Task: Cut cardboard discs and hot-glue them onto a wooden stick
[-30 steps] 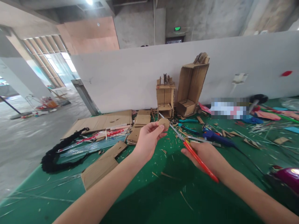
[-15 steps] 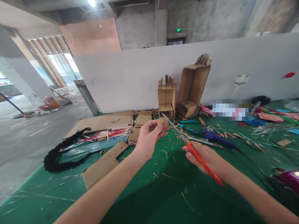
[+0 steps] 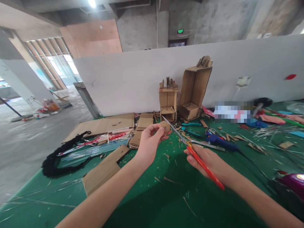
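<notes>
A small round cardboard disc [image 3: 164, 126] is pinched between the thumb and fingers of my left hand [image 3: 152, 139], above the green tabletop [image 3: 152, 196]. My right hand [image 3: 209, 161] is closed around red-handled scissors [image 3: 199, 161]. Their blades point up and left and look shut, with the tip close by the disc; whether they touch it I cannot tell. Beyond my hands stand a small cardboard box frame [image 3: 168, 99] with upright pieces on top and a taller open cardboard box [image 3: 196, 88] with round pieces on its top.
Blue-handled pliers [image 3: 192, 133] and a blue glue gun [image 3: 220, 141] lie right of centre among scraps. On the left are cut cardboard [image 3: 102, 174], clear sticks and a black fuzzy cord [image 3: 51, 163]. A white partition [image 3: 123, 79] closes off the back.
The whole view has shifted slightly to the left. Both hands keep their hold on the disc and the scissors, with almost no other visible difference.
</notes>
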The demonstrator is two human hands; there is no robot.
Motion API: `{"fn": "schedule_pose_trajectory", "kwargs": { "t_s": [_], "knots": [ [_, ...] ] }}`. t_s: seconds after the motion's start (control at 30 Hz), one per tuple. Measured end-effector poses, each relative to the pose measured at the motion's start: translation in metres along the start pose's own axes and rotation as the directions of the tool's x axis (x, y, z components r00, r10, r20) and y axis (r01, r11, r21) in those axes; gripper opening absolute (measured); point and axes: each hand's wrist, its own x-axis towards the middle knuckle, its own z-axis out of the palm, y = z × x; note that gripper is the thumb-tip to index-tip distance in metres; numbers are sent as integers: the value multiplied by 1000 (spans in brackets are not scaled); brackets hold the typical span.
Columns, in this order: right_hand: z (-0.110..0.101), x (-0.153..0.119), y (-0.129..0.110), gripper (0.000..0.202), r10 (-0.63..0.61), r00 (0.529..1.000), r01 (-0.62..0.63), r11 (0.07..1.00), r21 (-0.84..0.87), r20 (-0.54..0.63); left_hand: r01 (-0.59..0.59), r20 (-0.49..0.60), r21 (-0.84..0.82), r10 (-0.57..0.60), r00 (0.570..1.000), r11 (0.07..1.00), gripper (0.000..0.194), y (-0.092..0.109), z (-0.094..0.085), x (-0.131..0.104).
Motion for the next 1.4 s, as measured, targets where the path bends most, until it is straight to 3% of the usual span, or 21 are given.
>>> {"fn": "schedule_pose_trajectory", "kwargs": {
  "t_s": [0.33,0.63,1.0,1.4],
  "knots": [
    [0,1,-2,31,-9,1000,9,1000,16,-8,-9,28,31,8,1000,999,20,-2,0,-2],
    [-3,1,-4,33,-1,1000,1,1000,3,16,13,4,-42,-13,1000,999,19,-3,0,0],
    [-2,0,-1,32,-16,1000,15,1000,13,21,-42,-5,58,42,999,997,21,0,1,-2],
    [-2,0,-1,36,-23,999,22,999,33,29,-42,26,27,41,999,999,18,-3,0,-2]
  ]
}}
